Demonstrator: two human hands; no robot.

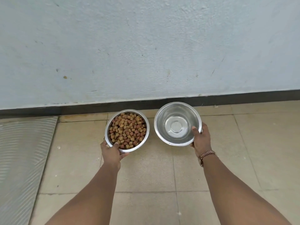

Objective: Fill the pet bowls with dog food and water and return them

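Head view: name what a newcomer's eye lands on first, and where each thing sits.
Two steel bowls near the foot of the wall: the kibble bowl on the left, heaped with brown pellets, and the water bowl on the right, shiny with clear water. The left hand grips the kibble bowl's near rim, and the right hand, above a wristwatch, grips the water bowl's rim over the tiled floor.
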